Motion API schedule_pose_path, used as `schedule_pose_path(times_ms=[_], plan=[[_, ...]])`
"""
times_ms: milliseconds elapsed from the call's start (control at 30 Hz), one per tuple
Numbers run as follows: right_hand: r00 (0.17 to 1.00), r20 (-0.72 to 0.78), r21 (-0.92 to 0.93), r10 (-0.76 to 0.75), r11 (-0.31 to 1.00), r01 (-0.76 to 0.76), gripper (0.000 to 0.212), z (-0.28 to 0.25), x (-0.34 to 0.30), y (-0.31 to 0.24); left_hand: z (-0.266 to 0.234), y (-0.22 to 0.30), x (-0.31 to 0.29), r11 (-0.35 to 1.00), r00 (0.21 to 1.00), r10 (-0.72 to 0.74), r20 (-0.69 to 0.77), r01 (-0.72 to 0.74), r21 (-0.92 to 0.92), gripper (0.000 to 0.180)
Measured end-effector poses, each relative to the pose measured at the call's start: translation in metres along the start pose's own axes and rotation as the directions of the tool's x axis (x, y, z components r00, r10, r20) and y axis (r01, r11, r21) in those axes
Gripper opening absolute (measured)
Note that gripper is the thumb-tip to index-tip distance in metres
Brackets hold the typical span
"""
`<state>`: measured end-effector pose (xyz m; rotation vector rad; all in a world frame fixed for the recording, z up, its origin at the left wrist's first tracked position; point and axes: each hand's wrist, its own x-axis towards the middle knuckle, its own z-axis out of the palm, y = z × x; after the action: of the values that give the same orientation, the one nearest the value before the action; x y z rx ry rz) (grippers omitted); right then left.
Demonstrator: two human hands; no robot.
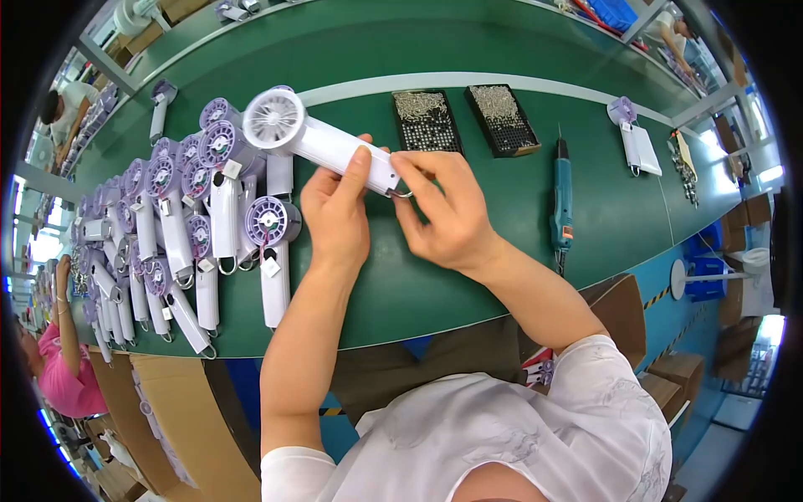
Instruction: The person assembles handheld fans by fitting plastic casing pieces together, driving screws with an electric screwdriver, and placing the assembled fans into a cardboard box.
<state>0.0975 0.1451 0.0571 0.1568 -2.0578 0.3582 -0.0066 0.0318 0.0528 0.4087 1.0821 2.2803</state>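
A white handheld fan (pixel 339 151) is raised over the green bench, its round head at the upper left and its handle sloping down to the right. My left hand (pixel 339 209) is closed round the handle from below, thumb on top. At the handle's lower end, the fingers of my right hand (pixel 447 209) pinch the tip beside a small wire loop (pixel 401 194). What exactly the right fingertips press on is partly hidden. Left of my hands lie several white and purple fans (pixel 222 197), many with wire loops; one fan (pixel 272 226) lies right beside my left forearm.
Two black trays (pixel 456 138) of small metal pieces stand beyond my right hand. A teal electric screwdriver (pixel 562 201) lies to the right. Further right are another fan (pixel 640 146) and a small pile of metal parts (pixel 687 180). A person in pink (pixel 67 368) works at far left.
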Motion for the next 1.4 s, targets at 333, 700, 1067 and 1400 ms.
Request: schedule_pose_path(times_ms=[333, 700, 1067, 1400], plan=[[0.548, 0.512, 0.648, 0.662, 0.121, -0.752, 0.021, -0.019, -0.011, -0.013, 0.004, 0.003, -0.001, 0.996, 0.985, 0.021, 0.171, -0.036, 0.083, 0.045], [0.516, 0.52, 0.58, 0.681, 0.162, -0.799, 0.018, -0.02, -0.008, -0.014, -0.002, 0.003, -0.001, 0.994, 0.964, -0.095, 0.247, 0.079, 0.072, 0.046], [0.934, -0.015, 0.436, 0.356, 0.843, -0.315, 0.022, -0.027, -0.007, -0.018, -0.013, -0.006, 0.002, 0.995, 0.845, 0.1, 0.525, -0.08, -0.06, 0.049], [0.961, -0.05, 0.266, 0.27, 0.932, -0.248, 0.027, -0.028, 0.002, -0.027, -0.006, 0.009, 0.006, 0.996, 0.831, 0.089, 0.548, -0.061, -0.07, 0.048]])
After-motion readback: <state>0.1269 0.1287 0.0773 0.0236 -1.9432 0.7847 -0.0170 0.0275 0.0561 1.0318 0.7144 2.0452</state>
